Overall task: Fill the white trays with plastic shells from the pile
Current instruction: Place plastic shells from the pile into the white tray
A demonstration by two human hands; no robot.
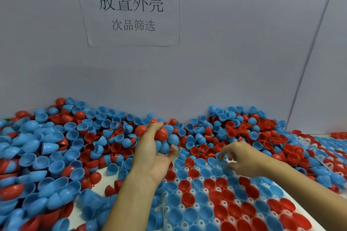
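A big pile of red and blue plastic half shells [62, 146] covers the table from the left to the back wall. My left hand [155, 150] is raised over the pile's middle, closed around a handful of red and blue shells [165, 136]. A white tray [195, 207] lies at the lower right, most of its cups filled with shells, open side up. My right hand [238, 157] hovers over the tray's far edge, fingers curled down and pinching at a blue shell [224, 163]. A second white tray [304, 141] at the right is partly buried under shells.
A grey wall stands close behind the pile, with a paper sign [129, 8] of printed characters taped on it. A side panel [326, 62] closes the right. Bare white table [102, 171] shows in small gaps between pile and tray.
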